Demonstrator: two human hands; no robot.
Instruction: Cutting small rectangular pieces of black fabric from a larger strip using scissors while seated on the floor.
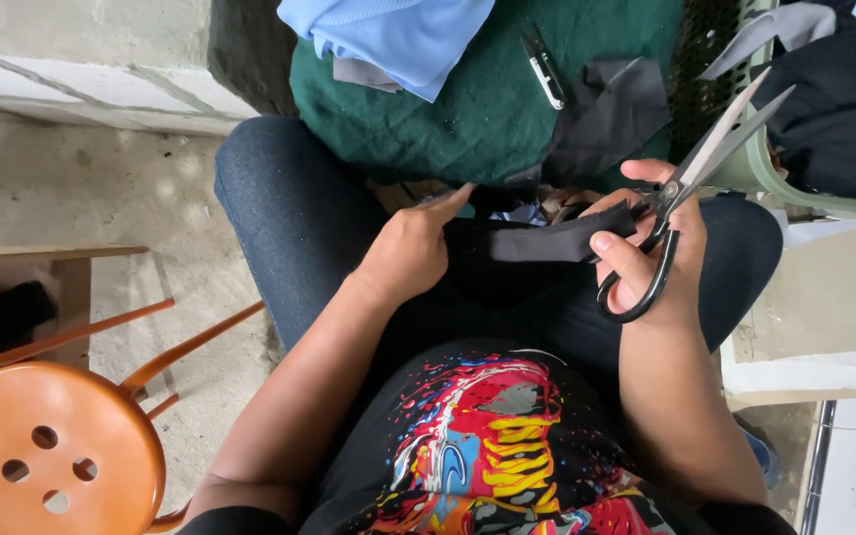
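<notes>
Left hand [410,250]: we pinch the black garment [468,267] in our lap, fingers closed on it, so it stays taut.
Right hand [651,253]: at 3 o'clock of the left, we grip scissors [691,183] (blades parted, pointing toward 1 o'clock) and press a dark fabric strip [559,241] under the thumb.
Green cloth [487,109]: at 12 o'clock, piled within reach.

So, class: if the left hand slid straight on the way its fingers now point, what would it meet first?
Probably the dark green cloth just past the fingertips of the left hand, which point up and to the right; depth is unclear, so it might first brush the black fabric at its fingertips.
</notes>
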